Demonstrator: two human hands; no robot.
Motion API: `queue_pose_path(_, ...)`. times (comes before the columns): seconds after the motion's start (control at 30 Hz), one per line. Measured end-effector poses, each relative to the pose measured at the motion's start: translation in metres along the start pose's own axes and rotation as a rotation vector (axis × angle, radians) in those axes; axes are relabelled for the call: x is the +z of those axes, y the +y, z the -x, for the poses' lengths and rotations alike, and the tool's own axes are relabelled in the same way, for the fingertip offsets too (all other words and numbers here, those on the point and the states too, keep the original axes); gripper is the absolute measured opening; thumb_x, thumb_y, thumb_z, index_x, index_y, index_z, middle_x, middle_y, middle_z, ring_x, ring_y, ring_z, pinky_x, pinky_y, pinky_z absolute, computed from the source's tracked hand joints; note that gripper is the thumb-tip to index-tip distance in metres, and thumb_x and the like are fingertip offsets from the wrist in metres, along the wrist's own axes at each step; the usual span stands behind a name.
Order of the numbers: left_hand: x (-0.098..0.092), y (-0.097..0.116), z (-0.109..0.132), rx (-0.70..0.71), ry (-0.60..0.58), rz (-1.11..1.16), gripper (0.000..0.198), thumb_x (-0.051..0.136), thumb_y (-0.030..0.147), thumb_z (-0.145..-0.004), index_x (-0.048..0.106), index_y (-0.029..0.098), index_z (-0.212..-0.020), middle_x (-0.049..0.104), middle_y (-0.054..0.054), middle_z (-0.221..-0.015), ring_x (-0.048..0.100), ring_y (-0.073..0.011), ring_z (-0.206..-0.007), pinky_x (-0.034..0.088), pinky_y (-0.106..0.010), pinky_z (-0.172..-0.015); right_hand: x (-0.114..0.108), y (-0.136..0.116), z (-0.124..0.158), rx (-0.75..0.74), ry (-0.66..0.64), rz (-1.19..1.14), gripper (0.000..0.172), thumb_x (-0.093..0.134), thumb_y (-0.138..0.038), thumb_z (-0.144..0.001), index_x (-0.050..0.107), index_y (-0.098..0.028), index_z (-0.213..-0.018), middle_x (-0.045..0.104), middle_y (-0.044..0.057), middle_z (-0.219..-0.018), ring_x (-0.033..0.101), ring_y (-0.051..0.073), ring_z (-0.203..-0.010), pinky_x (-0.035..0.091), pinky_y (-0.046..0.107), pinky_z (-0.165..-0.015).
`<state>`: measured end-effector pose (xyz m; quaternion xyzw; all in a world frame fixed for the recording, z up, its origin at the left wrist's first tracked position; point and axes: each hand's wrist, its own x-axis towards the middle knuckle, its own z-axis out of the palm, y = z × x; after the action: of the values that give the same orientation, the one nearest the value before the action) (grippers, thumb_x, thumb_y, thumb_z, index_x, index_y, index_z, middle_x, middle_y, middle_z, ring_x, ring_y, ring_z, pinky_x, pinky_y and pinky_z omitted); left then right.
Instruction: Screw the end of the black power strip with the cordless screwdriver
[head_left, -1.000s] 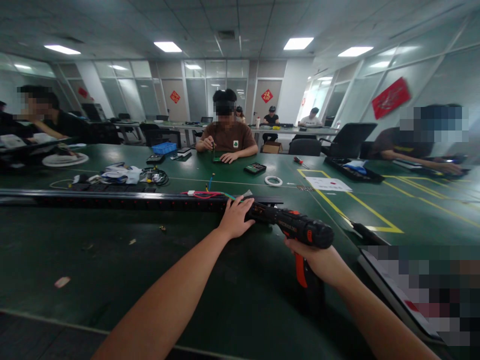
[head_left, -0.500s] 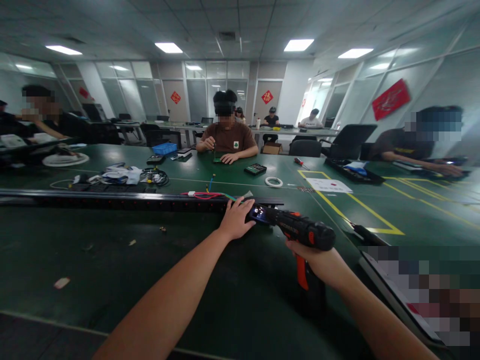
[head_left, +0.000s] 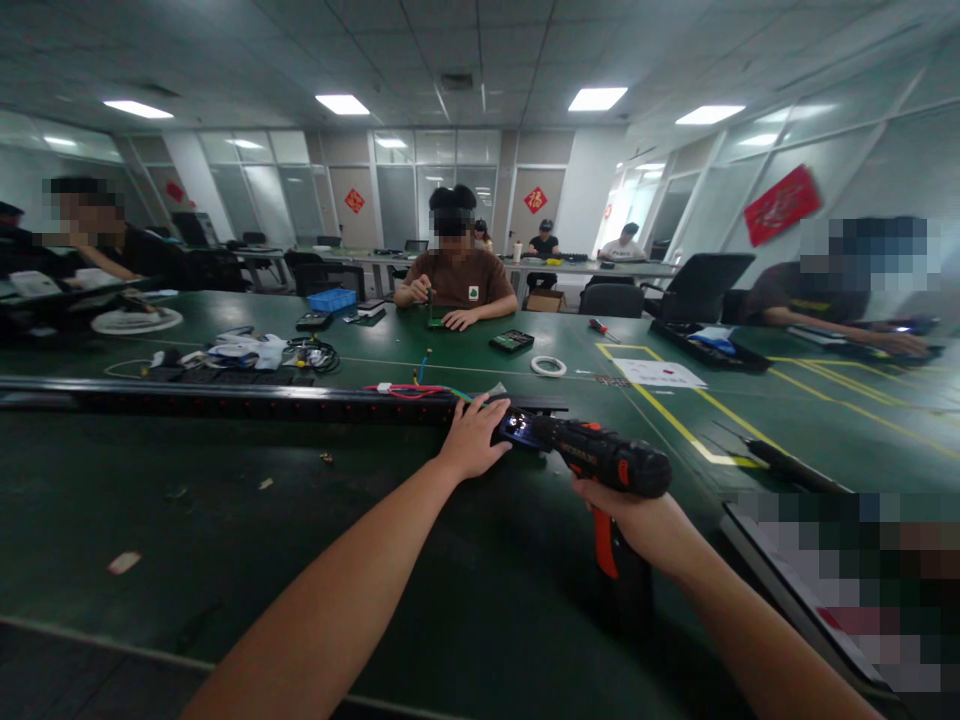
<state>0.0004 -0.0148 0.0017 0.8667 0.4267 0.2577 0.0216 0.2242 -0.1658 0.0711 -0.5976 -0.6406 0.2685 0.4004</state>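
My right hand (head_left: 626, 510) is closed around the handle of a black and orange cordless drill (head_left: 607, 455). The drill points left, its lit nose at the right end of a long black bar (head_left: 247, 402) lying on the table. Over that same end, my left hand (head_left: 476, 438) grips the bar, with fingers across its top and the thumb on the near side. Red wires (head_left: 409, 392) with a white connector and a green wire come out near my left fingers. The drill's tip and the fastener, if any, cannot be made out.
Small brass-coloured parts (head_left: 326, 458) lie in front of the bar. Behind it are bundled cables (head_left: 311, 355), a white ring (head_left: 548, 366) and a red screwdriver (head_left: 602, 328). A black tool (head_left: 795, 465) lies at right. Across the table a person (head_left: 457, 270) works on a green board.
Both hands, the drill and the bar stay in place. At right, the black pointed tool now lies farther right and shows more of its length. The view has tilted very slightly.
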Motion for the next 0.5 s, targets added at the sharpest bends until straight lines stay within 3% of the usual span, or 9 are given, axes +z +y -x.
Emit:
queue_pose_path(0.1,-0.0006,0.0005,-0.0001,-0.005,0.001,0.001,0.075,0.065,0.041,-0.091,0.033,0.026,-0.157,0.043,-0.007,-0.16,0.025,-0.0306,-0.152,0.013,-0.062,-0.124,-0.0005,-0.0002,0.0003,0.034,-0.064,-0.007,0.026,0.069,-0.042,-0.076,0.071,-0.02,-0.09,0.063,0.001,-0.068,0.06,0.023,-0.067,0.05,0.036,-0.068)
queue_pose_path(0.37,-0.0015,0.0008,-0.0002,-0.002,-0.001,-0.008,0.075,0.065,0.041,-0.091,0.034,0.025,-0.157,0.043,-0.008,-0.16,0.026,-0.0304,-0.152,0.013,-0.061,-0.124,-0.0007,0.0015,0.0003,0.02,-0.061,-0.041,0.019,0.069,-0.04,-0.077,0.069,-0.021,-0.08,0.062,0.0,-0.065,0.058,0.021,-0.064,0.049,0.034,-0.065)
queue_pose_path(0.5,-0.0003,0.0002,-0.0005,-0.003,0.001,-0.007,0.076,0.066,0.041,-0.091,0.034,0.025,-0.157,0.042,-0.008,-0.16,0.026,-0.0303,-0.152,0.013,-0.062,-0.124,0.0002,-0.001,0.0005,0.034,-0.055,-0.046,0.022,0.07,-0.041,-0.075,0.07,-0.02,-0.084,0.062,0.0,-0.065,0.059,0.022,-0.065,0.049,0.034,-0.066)
